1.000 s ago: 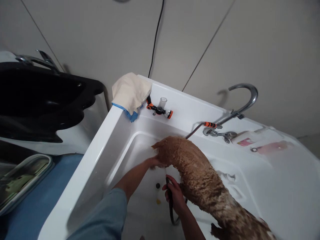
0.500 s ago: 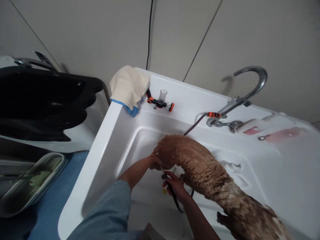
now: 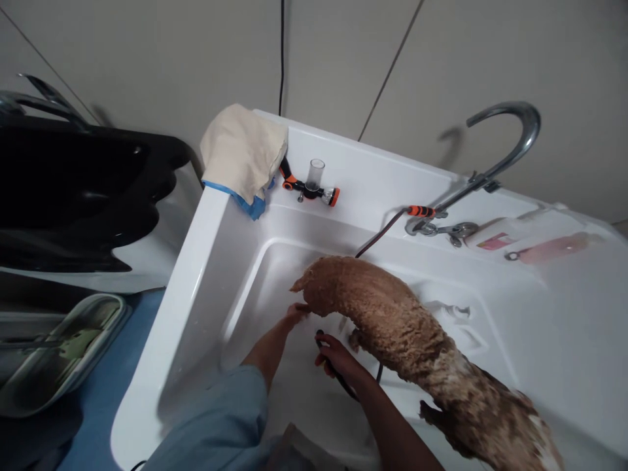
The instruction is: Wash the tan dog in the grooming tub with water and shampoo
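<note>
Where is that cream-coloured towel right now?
In the head view, the cream towel hangs over the far left corner of the white tub, just left of the orange-and-black nozzle on the rim.

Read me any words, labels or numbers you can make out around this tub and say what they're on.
None can be read.
White bottle by the tap: pink label, print too blurred.
Pink bottle lying on the tub ledge: no legible print.

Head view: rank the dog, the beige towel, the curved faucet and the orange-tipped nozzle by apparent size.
1. Dog, largest, partly because it is nearest the camera.
2. Beige towel.
3. Curved faucet, long but thin.
4. Orange-tipped nozzle, smallest.
</note>
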`<state>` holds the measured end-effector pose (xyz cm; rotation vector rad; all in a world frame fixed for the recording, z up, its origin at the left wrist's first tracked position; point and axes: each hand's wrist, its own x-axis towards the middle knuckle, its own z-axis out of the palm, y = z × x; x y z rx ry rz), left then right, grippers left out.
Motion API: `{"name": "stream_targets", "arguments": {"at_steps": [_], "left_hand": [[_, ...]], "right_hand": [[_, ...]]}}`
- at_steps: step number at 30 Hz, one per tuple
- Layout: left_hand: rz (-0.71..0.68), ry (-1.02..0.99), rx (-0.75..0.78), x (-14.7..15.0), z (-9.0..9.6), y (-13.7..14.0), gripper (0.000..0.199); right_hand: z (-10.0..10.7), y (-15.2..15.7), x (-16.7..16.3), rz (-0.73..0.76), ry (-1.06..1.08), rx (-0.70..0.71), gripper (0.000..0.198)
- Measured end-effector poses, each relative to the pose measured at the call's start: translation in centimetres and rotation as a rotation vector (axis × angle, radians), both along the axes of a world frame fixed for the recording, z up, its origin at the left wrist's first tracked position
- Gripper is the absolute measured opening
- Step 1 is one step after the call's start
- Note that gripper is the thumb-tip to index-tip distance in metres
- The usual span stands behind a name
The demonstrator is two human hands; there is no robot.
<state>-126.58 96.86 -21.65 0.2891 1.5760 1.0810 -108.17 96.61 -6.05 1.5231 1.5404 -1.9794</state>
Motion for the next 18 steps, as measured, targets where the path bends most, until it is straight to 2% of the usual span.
{"name": "stream_targets", "arguments": {"at_steps": [3,7,11,15,18], "left_hand": [[0.09,-0.003,-0.012,0.9,-0.3,0.6,0.022],[0.136,-0.049,-0.026,1.0,0.2,0.0,0.016],[0.163,-0.14,-0.047,1.1,1.2,-0.2,0.025],[0.163,-0.313,0.036,1.3,3.2,2.2,0.023],[0.126,-0.452,0.129,1.0,4.7,4.3,0.019]], "right_hand": [[-0.5,-0.4,-0.3,-0.027,-0.006,0.022,0.057],[-1.0,-0.5,-0.5,-0.013,-0.022,0.043,0.056],[-1.1,-0.2,-0.6,-0.008,-0.014,0.067,0.059],[-0.7,0.0,-0.7,-0.007,0.029,0.061,0.059],[0.1,0.3,-0.7,-0.093,0.103,0.116,0.058]]}}
